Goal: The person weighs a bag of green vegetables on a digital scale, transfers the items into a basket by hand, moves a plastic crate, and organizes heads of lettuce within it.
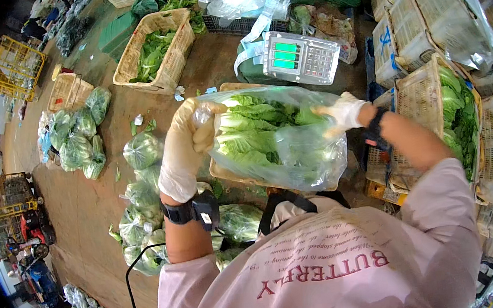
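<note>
A clear plastic bag full of leafy green lettuce lies in front of me, over a tan plastic crate. My left hand, in a pale glove, grips the gathered plastic at the bag's left end. At the other end is my right hand, also gloved and slightly blurred, against the bag; whether its fingers hold the plastic is unclear. Just beyond the bag stands a digital weighing scale display with green lit windows and a keypad.
Filled bags of greens lie on the floor at left, with another group farther off. A tan crate holds loose leaves. Stacked crates line the right side. Light blue strips hang beside the scale. A black cable runs at lower left.
</note>
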`<action>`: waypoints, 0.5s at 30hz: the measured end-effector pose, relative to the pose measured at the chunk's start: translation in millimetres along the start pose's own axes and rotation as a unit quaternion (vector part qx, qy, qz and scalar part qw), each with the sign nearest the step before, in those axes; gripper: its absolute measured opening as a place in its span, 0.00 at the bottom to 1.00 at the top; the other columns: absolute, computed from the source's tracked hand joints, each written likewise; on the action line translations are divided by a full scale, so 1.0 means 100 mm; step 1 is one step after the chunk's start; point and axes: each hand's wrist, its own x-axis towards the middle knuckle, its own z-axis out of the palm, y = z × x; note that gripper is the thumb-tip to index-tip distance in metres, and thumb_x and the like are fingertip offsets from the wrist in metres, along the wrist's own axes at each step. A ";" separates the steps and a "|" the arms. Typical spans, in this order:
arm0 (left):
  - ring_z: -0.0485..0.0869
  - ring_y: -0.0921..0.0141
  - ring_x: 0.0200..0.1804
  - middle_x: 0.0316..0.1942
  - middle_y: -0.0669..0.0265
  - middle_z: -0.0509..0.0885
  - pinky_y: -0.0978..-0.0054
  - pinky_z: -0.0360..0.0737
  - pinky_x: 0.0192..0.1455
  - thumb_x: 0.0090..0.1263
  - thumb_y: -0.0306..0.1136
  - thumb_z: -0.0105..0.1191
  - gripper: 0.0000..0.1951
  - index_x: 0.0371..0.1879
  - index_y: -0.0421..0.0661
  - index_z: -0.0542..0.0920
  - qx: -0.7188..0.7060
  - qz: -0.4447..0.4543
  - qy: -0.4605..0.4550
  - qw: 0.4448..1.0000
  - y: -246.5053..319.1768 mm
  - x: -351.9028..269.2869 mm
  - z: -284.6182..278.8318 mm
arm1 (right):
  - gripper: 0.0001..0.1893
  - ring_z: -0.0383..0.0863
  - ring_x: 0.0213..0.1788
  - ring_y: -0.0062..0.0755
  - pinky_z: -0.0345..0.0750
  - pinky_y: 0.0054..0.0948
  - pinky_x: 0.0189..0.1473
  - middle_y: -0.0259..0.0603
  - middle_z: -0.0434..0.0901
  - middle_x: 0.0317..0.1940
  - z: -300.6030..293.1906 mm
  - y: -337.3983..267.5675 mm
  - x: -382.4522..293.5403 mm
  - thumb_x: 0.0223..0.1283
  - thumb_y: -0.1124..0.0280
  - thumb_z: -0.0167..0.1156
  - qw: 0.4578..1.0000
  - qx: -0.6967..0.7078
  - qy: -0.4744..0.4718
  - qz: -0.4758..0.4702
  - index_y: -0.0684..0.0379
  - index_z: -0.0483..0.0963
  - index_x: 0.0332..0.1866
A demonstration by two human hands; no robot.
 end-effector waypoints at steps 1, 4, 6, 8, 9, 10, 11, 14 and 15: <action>0.52 0.82 0.11 0.09 0.79 0.57 0.82 0.53 0.17 0.73 0.54 0.38 0.28 0.40 0.36 0.79 0.020 -0.003 -0.008 1.000 0.01 0.00 0.00 | 0.35 0.80 0.42 0.44 0.64 0.36 0.55 0.46 0.81 0.38 0.13 0.17 -0.21 0.52 0.41 0.55 0.996 -0.059 -0.009 -0.061 0.47 0.65 0.65; 0.51 0.82 0.12 0.09 0.80 0.56 0.83 0.53 0.19 0.73 0.53 0.37 0.28 0.40 0.37 0.79 0.039 -0.005 0.007 0.999 0.03 -0.03 -0.08 | 0.18 0.80 0.42 0.43 0.70 0.40 0.49 0.46 0.81 0.37 0.31 0.49 -0.75 0.50 0.52 0.58 0.969 -0.222 -0.048 0.094 0.50 0.80 0.44; 0.50 0.82 0.13 0.09 0.80 0.53 0.82 0.47 0.16 0.75 0.46 0.37 0.23 0.35 0.39 0.81 0.009 -0.001 -0.002 1.000 0.05 -0.07 -0.08 | 0.13 0.80 0.42 0.42 0.74 0.41 0.46 0.44 0.81 0.38 0.19 0.84 -1.19 0.50 0.59 0.58 0.937 -0.121 0.085 0.318 0.52 0.81 0.38; 0.50 0.81 0.12 0.09 0.80 0.54 0.83 0.51 0.19 0.75 0.48 0.35 0.24 0.40 0.38 0.79 0.052 -0.017 0.000 0.998 0.04 -0.04 0.02 | 0.13 0.79 0.44 0.41 0.75 0.40 0.47 0.43 0.81 0.40 0.08 0.92 -1.60 0.50 0.64 0.59 0.931 -0.018 0.251 0.263 0.54 0.80 0.41; 0.51 0.81 0.12 0.09 0.80 0.55 0.83 0.53 0.21 0.76 0.48 0.34 0.25 0.42 0.38 0.78 0.076 -0.025 0.016 0.997 0.02 -0.05 0.02 | 0.14 0.79 0.45 0.41 0.75 0.40 0.49 0.43 0.81 0.42 0.04 0.63 -1.63 0.50 0.66 0.59 0.948 -0.024 0.302 0.097 0.55 0.79 0.43; 0.51 0.81 0.12 0.09 0.80 0.55 0.83 0.52 0.21 0.77 0.48 0.32 0.25 0.43 0.37 0.78 0.100 -0.022 0.011 0.995 -0.01 -0.04 -0.02 | 0.17 0.78 0.50 0.39 0.74 0.39 0.51 0.44 0.78 0.49 -0.02 0.20 -1.44 0.49 0.68 0.61 0.939 0.011 0.340 0.050 0.54 0.77 0.48; 0.51 0.81 0.12 0.09 0.80 0.55 0.84 0.53 0.20 0.77 0.48 0.31 0.26 0.44 0.37 0.77 0.089 -0.019 0.024 0.996 -0.02 -0.14 -0.10 | 0.25 0.74 0.55 0.39 0.70 0.39 0.56 0.41 0.76 0.54 -0.21 -0.28 -1.25 0.47 0.65 0.64 0.915 0.102 0.372 -0.120 0.51 0.74 0.55; 0.51 0.81 0.11 0.09 0.80 0.56 0.84 0.53 0.18 0.77 0.49 0.30 0.27 0.46 0.36 0.76 0.055 -0.007 -0.043 0.998 -0.05 0.03 0.03 | 0.44 0.69 0.61 0.40 0.60 0.43 0.65 0.41 0.73 0.57 0.14 -0.90 -0.67 0.40 0.49 0.68 0.902 0.090 0.365 -0.214 0.42 0.61 0.68; 0.51 0.81 0.11 0.09 0.80 0.56 0.84 0.53 0.17 0.77 0.49 0.30 0.27 0.47 0.35 0.76 0.053 -0.009 -0.069 0.996 -0.06 0.11 0.08 | 0.45 0.70 0.60 0.41 0.59 0.44 0.66 0.43 0.74 0.56 0.37 -0.89 -0.44 0.40 0.44 0.67 0.893 0.117 0.378 -0.212 0.41 0.59 0.69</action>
